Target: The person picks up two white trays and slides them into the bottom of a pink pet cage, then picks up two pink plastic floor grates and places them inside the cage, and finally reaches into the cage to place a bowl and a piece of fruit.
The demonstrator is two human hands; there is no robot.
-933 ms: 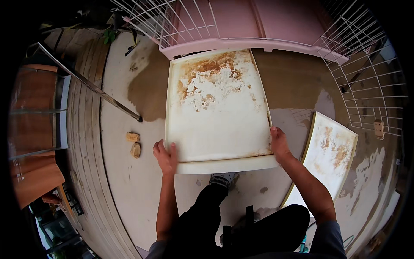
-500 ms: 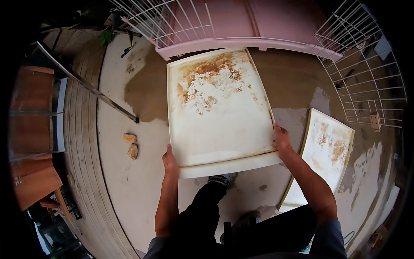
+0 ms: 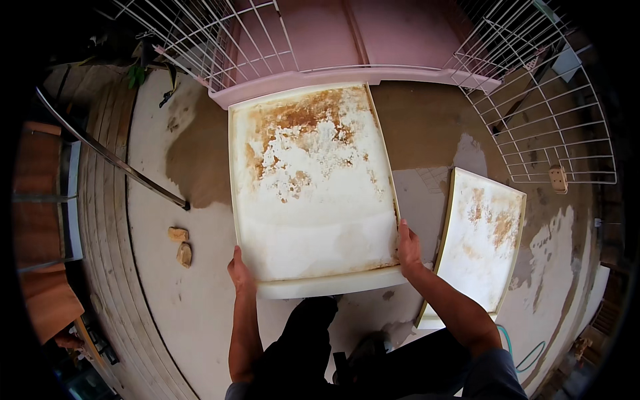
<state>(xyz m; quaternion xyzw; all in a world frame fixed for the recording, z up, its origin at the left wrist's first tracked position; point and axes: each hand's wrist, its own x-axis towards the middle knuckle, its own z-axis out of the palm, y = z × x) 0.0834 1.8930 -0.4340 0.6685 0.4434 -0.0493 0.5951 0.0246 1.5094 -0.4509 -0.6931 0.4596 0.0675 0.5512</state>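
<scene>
Between my two hands is a large white shallow tray, with brown stains and flaky white crust over its far half. My left hand is closed on its near left corner, thumb up along the side. At the near right side, my right hand grips the rim, also with the thumb up. The tray's far edge lies close against the pink base of a wire cage. Fingers under the tray are hidden. A second stained white tray lies on the floor to the right of my right forearm.
An open wire cage door juts out at the right. Two tan stones lie on the partly wet concrete floor at left, near a slanting metal bar. Wooden planks run along the left. A green hose curls at lower right.
The whole view has shifted, so the cage, trays and stones sit further left and slightly lower. Both hands keep their hold on the tray. More of the green hose shows.
</scene>
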